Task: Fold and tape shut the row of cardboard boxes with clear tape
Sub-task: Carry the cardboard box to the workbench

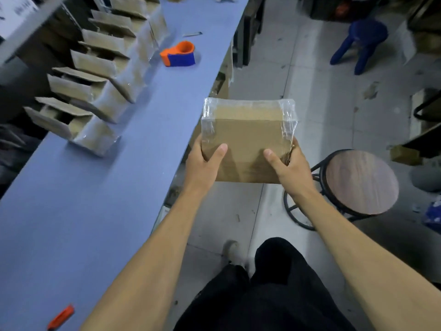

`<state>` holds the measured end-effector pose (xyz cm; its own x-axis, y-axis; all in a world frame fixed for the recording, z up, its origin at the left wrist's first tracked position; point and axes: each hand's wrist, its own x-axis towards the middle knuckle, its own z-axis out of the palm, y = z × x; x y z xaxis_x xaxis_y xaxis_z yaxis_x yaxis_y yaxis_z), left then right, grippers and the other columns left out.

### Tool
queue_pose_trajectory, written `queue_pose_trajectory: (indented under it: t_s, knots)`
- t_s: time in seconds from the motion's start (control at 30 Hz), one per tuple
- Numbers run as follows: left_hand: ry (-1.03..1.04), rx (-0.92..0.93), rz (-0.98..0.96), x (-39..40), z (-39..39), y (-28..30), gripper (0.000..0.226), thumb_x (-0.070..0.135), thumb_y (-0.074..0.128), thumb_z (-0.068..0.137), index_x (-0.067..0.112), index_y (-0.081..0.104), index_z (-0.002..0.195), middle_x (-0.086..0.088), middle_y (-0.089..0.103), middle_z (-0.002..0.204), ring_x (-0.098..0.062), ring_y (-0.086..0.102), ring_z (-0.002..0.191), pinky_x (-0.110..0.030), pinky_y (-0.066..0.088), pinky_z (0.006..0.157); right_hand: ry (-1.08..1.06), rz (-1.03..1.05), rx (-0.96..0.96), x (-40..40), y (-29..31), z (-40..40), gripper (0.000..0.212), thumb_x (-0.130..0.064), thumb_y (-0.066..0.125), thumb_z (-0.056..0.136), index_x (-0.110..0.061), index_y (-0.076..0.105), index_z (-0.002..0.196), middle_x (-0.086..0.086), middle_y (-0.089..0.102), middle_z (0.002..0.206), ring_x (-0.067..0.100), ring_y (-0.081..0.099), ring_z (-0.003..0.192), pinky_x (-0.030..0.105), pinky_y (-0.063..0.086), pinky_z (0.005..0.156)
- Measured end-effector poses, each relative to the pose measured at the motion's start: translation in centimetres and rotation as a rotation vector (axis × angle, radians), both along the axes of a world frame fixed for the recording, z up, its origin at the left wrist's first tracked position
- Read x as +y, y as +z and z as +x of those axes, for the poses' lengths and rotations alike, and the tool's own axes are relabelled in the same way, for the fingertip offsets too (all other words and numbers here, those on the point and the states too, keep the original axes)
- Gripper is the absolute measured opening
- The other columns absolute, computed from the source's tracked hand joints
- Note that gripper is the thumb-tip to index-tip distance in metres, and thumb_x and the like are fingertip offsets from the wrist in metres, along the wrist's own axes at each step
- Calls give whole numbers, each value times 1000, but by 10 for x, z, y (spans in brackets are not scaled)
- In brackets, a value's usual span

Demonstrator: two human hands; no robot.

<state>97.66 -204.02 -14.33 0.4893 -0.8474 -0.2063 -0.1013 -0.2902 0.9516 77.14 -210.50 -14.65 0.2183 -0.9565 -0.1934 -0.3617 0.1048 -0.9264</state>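
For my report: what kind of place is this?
Probably a packing workshop or small warehouse: a row of open cardboard boxes on a long blue table, an orange tape dispenser, bare concrete floor.

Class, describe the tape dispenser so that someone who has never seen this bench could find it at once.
Start at the long blue bench on the left, with its row of open boxes along the far edge. The tape dispenser lies alone on bare bench beside that row, toward the far end. It is the only orange and blue thing there; a small orange tool lies at the near end.

Taped-shut brown cardboard box (pixel 248 139) held off table, row of open-flapped boxes (pixel 95 75) on table
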Motion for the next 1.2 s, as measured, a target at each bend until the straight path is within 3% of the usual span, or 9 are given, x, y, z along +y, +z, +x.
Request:
queue_pose_trajectory:
  t_s: [0.17,0.43,0.57,0.67,0.73,0.83,0.9,1.0,1.2]
  knots:
    - [44,-33,14,-95,27,-10,64,59,65,81,31,52,138,19,65,128,-2,60,120,-42,50,108,36,41,8,-98,-4,34,96,-72,63,73,-25,29,151,-17,61,124,8,55,120,39,45,106]
    - [232,-3,94,-233,64,-19,45,64,64,79,50,53,121,41,62,109,17,60,97,-45,59,92,200,71,8,-273,-13,88,89,-74,64,70,-34,36,144,-19,62,123,8,58,117,43,48,103]
    - [377,16,99,-280,86,-9,60,61,67,74,35,56,127,34,67,106,13,64,94,-36,60,88,342,83,8,-347,-9,125,84,-67,68,75,-31,37,144,-18,61,126,5,58,117,37,48,102]
    - [459,55,113,-305,107,-5,63,58,73,70,31,57,125,22,72,103,1,70,87,-47,64,75,432,76,-31,-390,-7,153,70,-56,72,80,-34,42,139,-23,64,119,-7,59,109,22,49,92]
    - [498,63,104,-321,122,-7,66,53,77,70,33,54,129,19,73,103,-1,71,88,-42,64,70,470,83,-47,-415,-10,173,66,-51,74,81,-35,45,137,-24,64,117,-9,60,107,19,48,89]
    - [565,83,71,-343,147,-15,89,44,82,73,35,36,149,14,73,113,-2,70,102,-25,59,79,520,89,-63,-446,-14,204,69,-48,75,80,-34,42,140,-26,63,118,-10,59,107,20,49,90]
    - [576,93,80,-356,164,-22,95,46,81,74,42,28,153,13,70,122,-4,67,110,-33,59,88,556,91,-69,-465,-16,226,72,-43,75,82,-34,39,143,-28,62,120,-9,58,109,22,49,93]
    - [602,96,78,-368,188,-30,84,43,78,77,47,34,148,9,68,127,-10,66,113,-42,59,93,639,100,-60,-485,-18,259,75,-37,76,82,-35,36,145,-22,58,130,-4,57,116,34,50,100]
    - [733,127,36,-374,223,-38,74,34,79,79,46,42,142,11,68,124,-7,67,108,-22,58,70,799,104,-7,-514,-29,320,81,-39,78,77,-32,35,146,-14,56,136,7,55,124,44,45,107]
